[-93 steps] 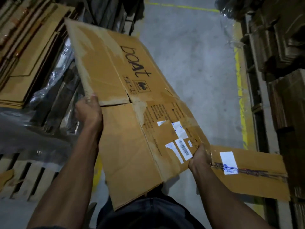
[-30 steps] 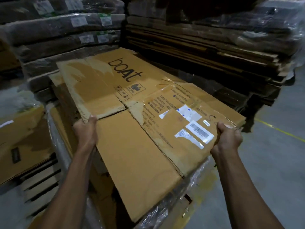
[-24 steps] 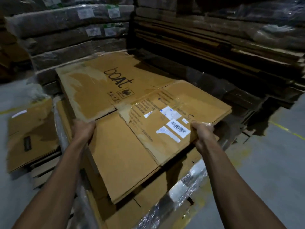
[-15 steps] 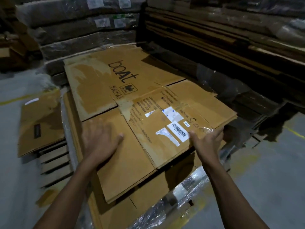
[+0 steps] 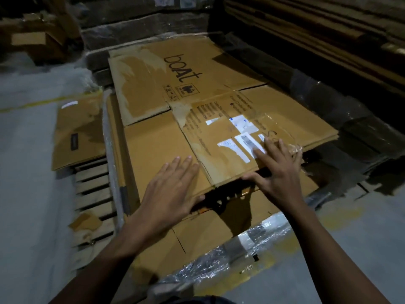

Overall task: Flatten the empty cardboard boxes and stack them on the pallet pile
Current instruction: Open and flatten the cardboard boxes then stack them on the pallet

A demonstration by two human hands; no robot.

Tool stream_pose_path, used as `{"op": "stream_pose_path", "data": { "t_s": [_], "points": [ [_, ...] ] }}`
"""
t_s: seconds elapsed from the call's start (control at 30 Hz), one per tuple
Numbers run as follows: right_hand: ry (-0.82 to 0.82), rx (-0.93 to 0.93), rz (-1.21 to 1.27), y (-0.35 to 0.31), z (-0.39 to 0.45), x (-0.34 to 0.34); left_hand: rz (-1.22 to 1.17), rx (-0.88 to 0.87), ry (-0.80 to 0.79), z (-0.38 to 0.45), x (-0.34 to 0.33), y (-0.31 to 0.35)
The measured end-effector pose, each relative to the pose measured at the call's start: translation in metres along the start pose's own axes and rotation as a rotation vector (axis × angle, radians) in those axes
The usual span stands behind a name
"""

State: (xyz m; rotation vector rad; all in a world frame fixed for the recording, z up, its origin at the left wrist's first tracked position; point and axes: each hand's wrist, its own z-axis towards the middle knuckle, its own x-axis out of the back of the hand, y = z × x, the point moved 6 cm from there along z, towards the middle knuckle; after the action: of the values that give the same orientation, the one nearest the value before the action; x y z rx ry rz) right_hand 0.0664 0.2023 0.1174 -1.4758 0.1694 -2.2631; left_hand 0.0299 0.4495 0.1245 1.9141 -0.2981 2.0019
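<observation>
Brown flattened cardboard box (image 5: 197, 102) lies flat on top of the pallet pile (image 5: 219, 229), printed face up with "boat" lettering toward the far end. Surface is scuffed, with pale torn patches on the left flap and along the centre seam. White shipping labels (image 5: 236, 139) and clear tape sit near its right near corner. Near edge of the box stops short of the pile's near edge, so lower sheets show below it. Left hand (image 5: 173, 191) rests palm down on the near left panel, fingers straight and spread, thumb at the box's near edge. Right hand (image 5: 276, 172) lies flat over the near right corner by the labels, fingers extended and splayed, thumb along the near edge; neither hand is gripping anything. Pile's near edge and sides are wrapped in shiny plastic film (image 5: 230, 260). Wooden pallet (image 5: 92, 187) slats show at the left side, with another flat cardboard sheet (image 5: 76, 132) lying on them. Wrapped stacks (image 5: 142, 29) stand behind.
</observation>
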Motion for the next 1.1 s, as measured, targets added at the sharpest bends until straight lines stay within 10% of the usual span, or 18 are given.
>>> {"op": "stream_pose_path", "data": {
  "t_s": [0.73, 1.1],
  "points": [
    [-0.333, -0.124, -0.091, -0.009, 0.098, -0.068, -0.017, 0.189, 0.003, 0.072, -0.025, -0.070],
    [-0.064, -0.605, 0.294, -0.027, -0.063, -0.022, -0.306, 0.080, 0.051, 0.041, -0.014, -0.004]
  ]
}}
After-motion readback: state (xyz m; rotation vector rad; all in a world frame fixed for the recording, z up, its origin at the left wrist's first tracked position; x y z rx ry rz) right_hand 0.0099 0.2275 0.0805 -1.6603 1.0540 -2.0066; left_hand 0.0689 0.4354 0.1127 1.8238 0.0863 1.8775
